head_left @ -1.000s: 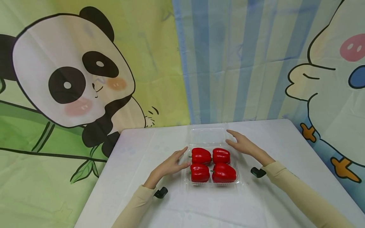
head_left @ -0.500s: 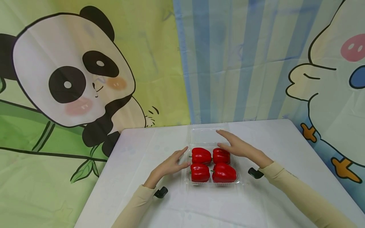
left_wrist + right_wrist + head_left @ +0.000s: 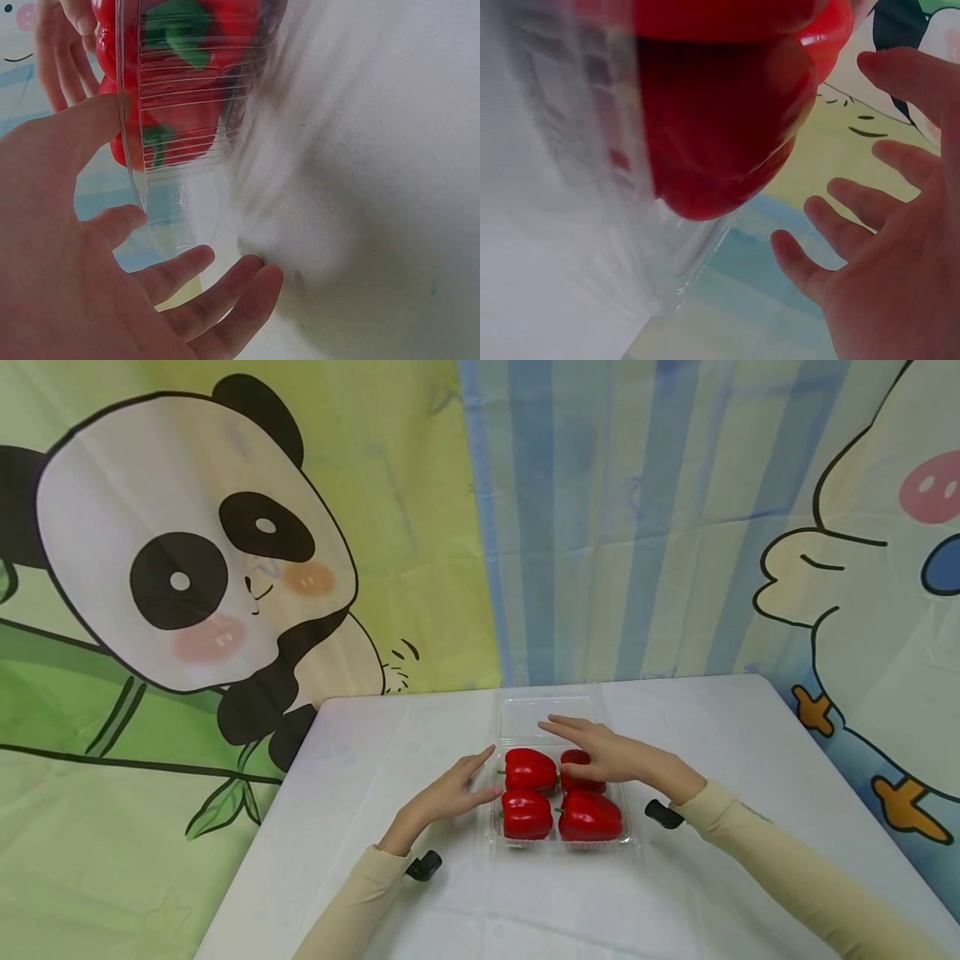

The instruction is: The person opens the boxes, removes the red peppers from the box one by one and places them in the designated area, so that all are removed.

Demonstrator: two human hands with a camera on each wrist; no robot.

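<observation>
Several red bell peppers fill a clear plastic clamshell box (image 3: pixel 626 837), whose lid (image 3: pixel 522 717) lies folded back behind it. Two peppers sit at the front, a left one (image 3: pixel 526 816) and a right one (image 3: pixel 590 817). Behind them are a back left pepper (image 3: pixel 530 771) and a back right pepper (image 3: pixel 584 786), the latter partly covered by my right hand (image 3: pixel 617 754). That hand hovers over the back right corner, fingers spread and holding nothing. My left hand (image 3: pixel 444 795) stays at the box's left side, thumb at the rim (image 3: pixel 124 142), fingers relaxed.
The box stands on a white-covered table (image 3: pixel 420 910). Behind the table hangs a printed curtain (image 3: pixel 570 527) with a panda and a pale cartoon figure. A black wrist camera (image 3: pixel 424 866) is on the left wrist, another black camera (image 3: pixel 663 814) on the right.
My right hand has moved left from beside the open lid to above the back right pepper, its fingertips now over the lid's near part. The left hand and the box have not moved.
</observation>
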